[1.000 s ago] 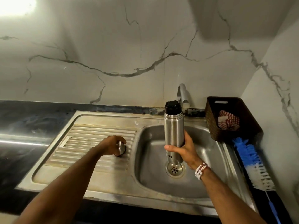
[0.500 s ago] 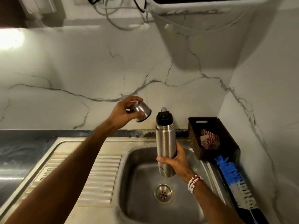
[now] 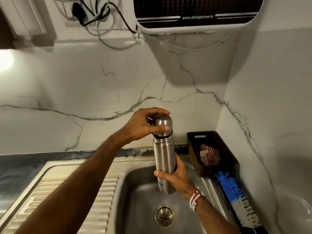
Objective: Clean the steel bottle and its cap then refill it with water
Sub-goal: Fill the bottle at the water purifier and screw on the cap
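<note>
Right hand (image 3: pixel 177 177) is grasping the upright bottle (image 3: pixel 164 157) above the sink (image 3: pixel 135 200); left hand (image 3: pixel 140 127) is gripping the cap (image 3: pixel 163 123) on top. Right thumb is hiding part of the lettering.

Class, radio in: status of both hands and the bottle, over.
Left hand grips steel cap atop bottle. Right hand holds bottle over sink. Nothing blocking.

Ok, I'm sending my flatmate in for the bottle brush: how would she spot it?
Find the steel sink. Along its right edge, in front of the dark woven basket in the corner, lies the brush. Nothing else there has bristles, blue at the basket end, white nearer you.
</note>
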